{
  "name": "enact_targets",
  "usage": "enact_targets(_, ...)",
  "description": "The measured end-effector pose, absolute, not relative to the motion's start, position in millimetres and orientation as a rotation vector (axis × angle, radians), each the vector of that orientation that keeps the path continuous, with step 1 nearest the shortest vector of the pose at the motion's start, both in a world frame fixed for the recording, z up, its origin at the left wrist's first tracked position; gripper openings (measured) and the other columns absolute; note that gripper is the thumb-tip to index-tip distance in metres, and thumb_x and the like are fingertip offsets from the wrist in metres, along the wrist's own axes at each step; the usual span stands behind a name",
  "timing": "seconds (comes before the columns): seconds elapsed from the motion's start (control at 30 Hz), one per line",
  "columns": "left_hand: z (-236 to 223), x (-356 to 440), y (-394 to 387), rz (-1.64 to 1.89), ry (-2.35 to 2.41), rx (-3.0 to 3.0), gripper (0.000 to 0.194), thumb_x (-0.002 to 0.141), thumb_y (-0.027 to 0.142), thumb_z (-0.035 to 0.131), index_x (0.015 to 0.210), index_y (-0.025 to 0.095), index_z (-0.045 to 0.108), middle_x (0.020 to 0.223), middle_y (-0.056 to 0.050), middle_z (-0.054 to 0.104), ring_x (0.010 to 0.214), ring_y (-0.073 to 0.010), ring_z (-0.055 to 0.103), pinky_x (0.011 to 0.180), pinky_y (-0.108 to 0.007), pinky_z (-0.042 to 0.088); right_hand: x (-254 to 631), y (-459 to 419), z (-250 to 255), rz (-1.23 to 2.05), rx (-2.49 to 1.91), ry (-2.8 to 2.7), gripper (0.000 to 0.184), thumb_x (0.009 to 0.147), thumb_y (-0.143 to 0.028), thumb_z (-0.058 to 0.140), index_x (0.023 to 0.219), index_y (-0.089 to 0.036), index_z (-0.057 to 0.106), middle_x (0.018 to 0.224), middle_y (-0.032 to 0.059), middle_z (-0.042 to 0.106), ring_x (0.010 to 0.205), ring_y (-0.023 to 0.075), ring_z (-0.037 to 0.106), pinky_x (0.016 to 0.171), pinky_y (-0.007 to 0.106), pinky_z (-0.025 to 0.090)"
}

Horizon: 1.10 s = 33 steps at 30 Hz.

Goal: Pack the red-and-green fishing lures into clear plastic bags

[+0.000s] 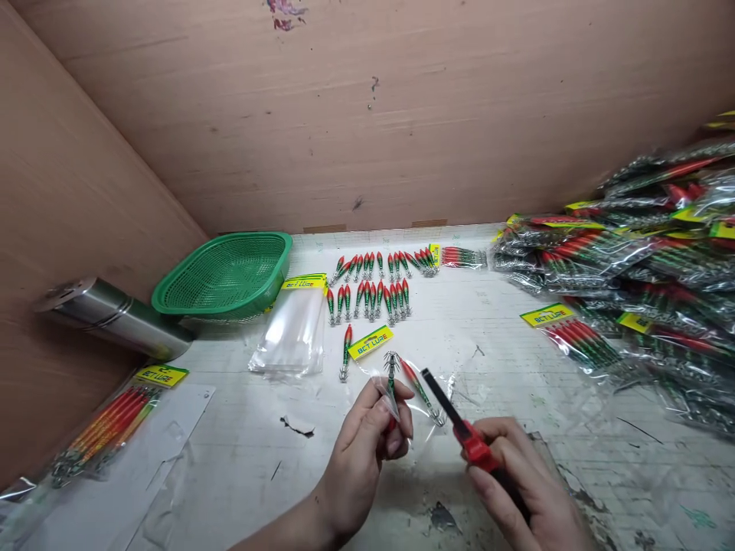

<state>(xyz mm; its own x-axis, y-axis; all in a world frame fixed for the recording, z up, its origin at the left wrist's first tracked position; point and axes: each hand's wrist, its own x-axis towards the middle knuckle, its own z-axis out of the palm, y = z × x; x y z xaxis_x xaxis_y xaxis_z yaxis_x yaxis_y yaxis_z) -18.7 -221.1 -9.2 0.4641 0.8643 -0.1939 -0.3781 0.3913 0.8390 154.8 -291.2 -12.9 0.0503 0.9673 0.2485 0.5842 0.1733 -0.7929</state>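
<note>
Head-worn view, facing forward and down, tabletop (235,428) near

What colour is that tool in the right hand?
The tool shows red, with a long black end, seen best in the head view.

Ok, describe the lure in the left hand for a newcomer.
From the big green basket, go right and nearer to the left hand. It grips the lure; unlike the rows of lures beyond, its hooked end points away from the person.

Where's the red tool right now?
In the head view, the red tool is in the right hand, lower right of centre, across from the left hand.
</note>
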Motion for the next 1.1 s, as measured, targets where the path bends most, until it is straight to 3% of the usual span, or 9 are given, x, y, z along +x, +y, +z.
enact_targets(0.13, -17.3, -22.1, -216.4, 0.884, 0.850, 0.908, 0.028, 0.091, 0.030, 0.045, 0.113, 0.021, 0.059, 0.086, -0.001, 0.050, 0.063, -0.0071, 0.040, 0.063, -0.025, 0.031, 206.1, -249.9, -37.8, 0.222, -1.818, -1.720, 0.026, 0.090, -0.043, 0.037, 0.078, -0.022, 0.046, 0.087, 0.0063, 0.048, 0.076, 0.0190, 0.054, 0.068, 0.031, 0.047)
enact_targets(0.33, -15.8, -22.1, -208.0, 0.930, 0.894, 0.974, 0.042, 0.087, 0.033, 0.054, 0.126, 0.022, 0.047, 0.088, -0.001, 0.049, 0.075, -0.0115, 0.052, 0.070, -0.026, 0.041, 255.7, -201.0, -35.4, -0.138, -2.077, -1.729, 0.039, 0.085, -0.054, 0.034, 0.072, -0.020, 0.048, 0.087, 0.0141, 0.050, 0.088, 0.0332, 0.050, 0.077, 0.052, 0.042)
enact_targets(0.57, -10.8, -12.1, -209.5, 0.819, 0.855, 1.092, 0.033, 0.085, 0.028, 0.055, 0.115, 0.024, 0.041, 0.088, -0.001, 0.053, 0.075, -0.0134, 0.059, 0.070, -0.028, 0.047, 185.2, -215.1, 28.0, 1.190, -1.309, -1.835, 0.031, 0.092, -0.045, 0.043, 0.113, -0.023, 0.050, 0.091, 0.0040, 0.061, 0.079, 0.0159, 0.058, 0.067, 0.027, 0.048)
enact_targets(0.73, 1.2, -41.0, -204.7, 0.549, 1.045, 1.794, 0.035, 0.083, 0.016, 0.050, 0.117, 0.024, 0.052, 0.121, -0.011, 0.055, 0.113, -0.0247, 0.051, 0.095, -0.042, 0.040, 199.4, -226.0, 25.8, 1.061, -1.406, -1.788, 0.023, 0.089, -0.041, 0.049, 0.099, -0.022, 0.058, 0.080, 0.0012, 0.061, 0.069, 0.0129, 0.055, 0.061, 0.024, 0.045)
enact_targets(0.8, 8.2, -65.8, -206.3, 0.327, 1.337, 2.152, 0.033, 0.075, 0.003, 0.044, 0.094, 0.020, 0.066, 0.123, -0.015, 0.055, 0.120, -0.0327, 0.045, 0.093, -0.049, 0.038, 218.2, -230.3, 17.1, 0.921, -1.486, -1.735, 0.025, 0.088, -0.043, 0.052, 0.100, -0.022, 0.058, 0.079, 0.0016, 0.062, 0.067, 0.0134, 0.057, 0.059, 0.024, 0.046)
enact_targets(0.87, 13.5, -87.5, -210.1, 0.117, 1.633, 2.325, 0.032, 0.071, -0.001, 0.040, 0.070, 0.016, 0.067, 0.103, -0.018, 0.063, 0.112, -0.0375, 0.048, 0.087, -0.052, 0.038, 234.8, -233.4, 7.4, 0.757, -1.574, -1.673, 0.028, 0.086, -0.044, 0.053, 0.100, -0.021, 0.058, 0.075, 0.0015, 0.061, 0.064, 0.0140, 0.057, 0.057, 0.025, 0.046)
enact_targets(0.93, 15.0, -96.8, -213.7, 0.050, 1.784, 2.266, 0.022, 0.072, 0.008, 0.047, 0.073, 0.015, 0.068, 0.088, -0.018, 0.065, 0.097, -0.0376, 0.055, 0.080, -0.050, 0.040, 243.9, -234.8, -0.9, 0.639, -1.630, -1.630, 0.030, 0.085, -0.045, 0.054, 0.100, -0.020, 0.059, 0.072, 0.0014, 0.061, 0.060, 0.0142, 0.057, 0.055, 0.025, 0.046)
enact_targets(1.03, 6.2, -82.2, -213.6, 0.240, 1.624, 1.782, 0.024, 0.076, 0.032, 0.057, 0.092, 0.016, 0.065, 0.080, -0.010, 0.066, 0.074, -0.0266, 0.061, 0.067, -0.037, 0.044, 241.1, -235.5, -7.4, 0.581, -1.615, -1.634, 0.029, 0.085, -0.044, 0.055, 0.101, -0.020, 0.060, 0.077, 0.0034, 0.064, 0.064, 0.0148, 0.059, 0.057, 0.026, 0.048)
enact_targets(1.1, -5.1, -61.7, -208.5, 0.372, 1.495, 1.410, 0.030, 0.080, 0.045, 0.053, 0.089, 0.017, 0.061, 0.071, -0.005, 0.064, 0.058, -0.0189, 0.058, 0.054, -0.029, 0.042, 233.5, -237.4, -8.3, 0.580, -1.573, -1.656, 0.028, 0.085, -0.043, 0.055, 0.100, -0.020, 0.061, 0.079, 0.0034, 0.064, 0.065, 0.0145, 0.060, 0.059, 0.025, 0.048)
